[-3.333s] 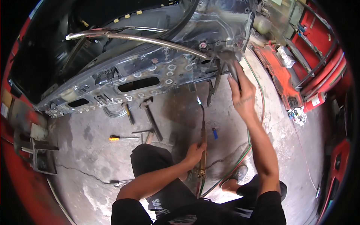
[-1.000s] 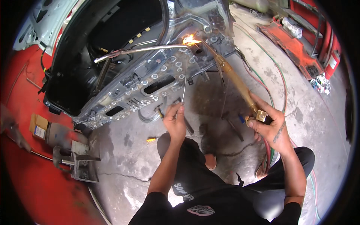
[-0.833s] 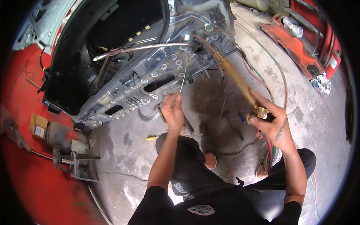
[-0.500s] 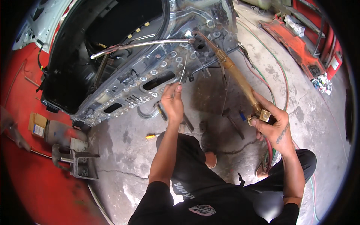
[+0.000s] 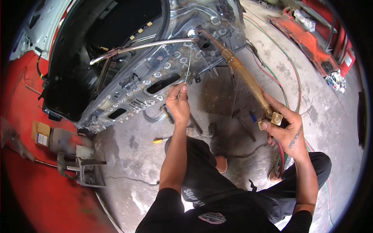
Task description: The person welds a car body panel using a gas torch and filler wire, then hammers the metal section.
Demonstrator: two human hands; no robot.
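A thin filler rod [image 5: 189, 64] is pinched between the thumb and fingers of my left hand [image 5: 178, 101], its far end reaching up toward a bright spot on the car body panel [image 5: 182, 56]. Wrapped round the valve end of a brass gas welding torch [image 5: 248, 77] is my right hand [image 5: 286, 126]. The torch's curved copper tip meets the panel beside that bright spot. Spot-weld marks and oblong holes dot the bare metal. A long metal strip [image 5: 143, 46] runs left across the panel from near the torch tip.
Red and green hoses [image 5: 289, 66] trail over the concrete floor on the right. A hammer [image 5: 244, 126] and a yellow-handled screwdriver [image 5: 158, 141] lie below the panel. At left are a metal bracket [image 5: 91, 173] and a cardboard box [image 5: 40, 132]. A fire extinguisher [image 5: 347, 62] stands far right.
The view has shifted slightly, so the car body sits a little higher. Both hands keep their hold, with the torch tip and rod still near the same bright spot.
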